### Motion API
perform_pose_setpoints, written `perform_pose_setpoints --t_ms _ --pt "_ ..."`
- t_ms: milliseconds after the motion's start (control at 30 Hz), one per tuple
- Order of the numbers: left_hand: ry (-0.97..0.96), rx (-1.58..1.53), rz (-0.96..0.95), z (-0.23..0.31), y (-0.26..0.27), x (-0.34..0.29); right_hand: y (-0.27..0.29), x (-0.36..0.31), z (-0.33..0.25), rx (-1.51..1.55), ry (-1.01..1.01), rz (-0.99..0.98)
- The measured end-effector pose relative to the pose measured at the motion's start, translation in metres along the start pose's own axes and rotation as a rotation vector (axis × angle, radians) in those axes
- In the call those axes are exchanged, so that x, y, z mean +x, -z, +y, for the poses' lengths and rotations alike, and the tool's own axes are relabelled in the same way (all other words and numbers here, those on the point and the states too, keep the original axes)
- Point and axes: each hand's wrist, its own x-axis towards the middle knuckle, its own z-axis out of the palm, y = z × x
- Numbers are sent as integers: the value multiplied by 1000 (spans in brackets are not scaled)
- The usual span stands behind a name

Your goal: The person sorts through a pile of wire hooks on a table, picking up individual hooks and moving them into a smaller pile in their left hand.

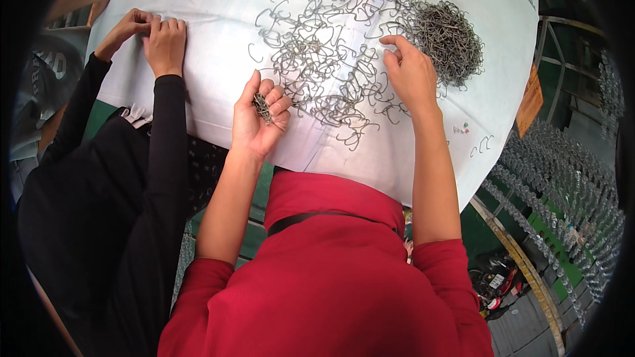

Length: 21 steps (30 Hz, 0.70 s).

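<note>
Left hand point(259, 116) grips a bunch of wire hooks point(263, 107) near the table edge point(344, 158); right hand point(411, 74), grip narrow, touches scattered hooks point(317, 59).

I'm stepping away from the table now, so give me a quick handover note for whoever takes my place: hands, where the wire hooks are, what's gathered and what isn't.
Left hand: palm up at the near edge of the white table cover, fingers curled around a small bundle of hooks.
Right hand: fingertips down on the spread hooks, holding none that I can see.
Spread hooks: scattered loose across the middle of the cover.
Dense pile: heaped to the right of the right hand.
Done: only the small bundle is gathered.
Left: the spread hooks and the pile.
A co-worker's hands rest on the cover at far left.
</note>
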Motion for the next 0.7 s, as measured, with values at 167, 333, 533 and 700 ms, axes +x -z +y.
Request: perform_pose_setpoints --t_ms 167,333,533,700 --pt "-30 45 39 -2 -9 0 -19 8 -10 -1 163 4" --pt "-33 49 40 -4 -11 -1 -38 18 -25 -194 258 -45" --pt "-25 56 45 -6 -5 0 -18 0 -25 -39 317 71" --pt "-21 179 165 -20 -10 7 -7 -24 -11 277 54 91"
